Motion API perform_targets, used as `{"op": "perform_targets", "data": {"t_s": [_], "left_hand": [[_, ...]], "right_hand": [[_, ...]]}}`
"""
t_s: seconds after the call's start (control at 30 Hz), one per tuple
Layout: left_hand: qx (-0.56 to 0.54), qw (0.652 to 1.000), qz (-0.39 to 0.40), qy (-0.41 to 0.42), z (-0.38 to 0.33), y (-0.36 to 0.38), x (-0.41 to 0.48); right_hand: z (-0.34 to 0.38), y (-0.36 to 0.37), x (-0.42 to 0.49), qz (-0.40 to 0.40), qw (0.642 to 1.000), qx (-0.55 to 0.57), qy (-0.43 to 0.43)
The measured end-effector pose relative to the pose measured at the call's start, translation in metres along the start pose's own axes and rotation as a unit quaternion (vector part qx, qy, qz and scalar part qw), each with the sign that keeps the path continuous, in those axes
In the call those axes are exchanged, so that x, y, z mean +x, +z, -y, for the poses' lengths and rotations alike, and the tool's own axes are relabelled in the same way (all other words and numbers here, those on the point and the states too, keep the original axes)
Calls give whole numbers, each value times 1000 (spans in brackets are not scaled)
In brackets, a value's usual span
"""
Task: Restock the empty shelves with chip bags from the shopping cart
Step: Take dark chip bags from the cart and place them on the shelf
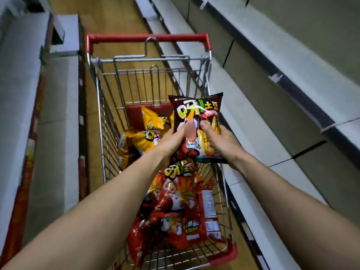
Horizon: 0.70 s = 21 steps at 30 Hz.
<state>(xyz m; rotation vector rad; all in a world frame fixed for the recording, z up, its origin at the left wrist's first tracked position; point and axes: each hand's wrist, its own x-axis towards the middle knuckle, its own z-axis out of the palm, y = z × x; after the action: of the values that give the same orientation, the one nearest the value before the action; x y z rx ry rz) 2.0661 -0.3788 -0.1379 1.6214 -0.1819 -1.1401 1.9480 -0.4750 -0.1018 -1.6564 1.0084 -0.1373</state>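
- Holding one dark brown chip bag upright above the shopping cart, lifted clear of the pile below.
- Left grip closed on the bag's lower left edge, thumb laid across the front.
- Right grip closed on the lower right edge, thumb likewise on the front.
- Lying in the cart's wire basket: yellow chip bags toward the far end, red chip bags heaped at the near end, under the forearms.
- Along the right: grey shelves, bare on every tier in view, with no bag placed there yet.
- Along the left: more shelving, too blurred at the edge to tell what it carries.
- Judged from this: early in the restock, with one bag in hand, none shelved in view and several left in the cart.
- Left to do, probably: carry this bag across to a bare tier on the right, set it down, then go back for the yellow and red ones.
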Motion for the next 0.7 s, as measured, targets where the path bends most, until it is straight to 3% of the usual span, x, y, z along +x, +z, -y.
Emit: {"op": "perform_targets", "data": {"t_s": [0.23,0.4,0.7], "left_hand": [[83,978,8,194,-74,72,-75],[76,960,80,258,-111,138,-133],[80,885,216,405,-168,291,-268]], "right_hand": [[38,-82,-62,-94,990,65,-80],[55,-153,-125,-161,973,78,-144],[66,-300,-275,-326,908,102,-243]]}}
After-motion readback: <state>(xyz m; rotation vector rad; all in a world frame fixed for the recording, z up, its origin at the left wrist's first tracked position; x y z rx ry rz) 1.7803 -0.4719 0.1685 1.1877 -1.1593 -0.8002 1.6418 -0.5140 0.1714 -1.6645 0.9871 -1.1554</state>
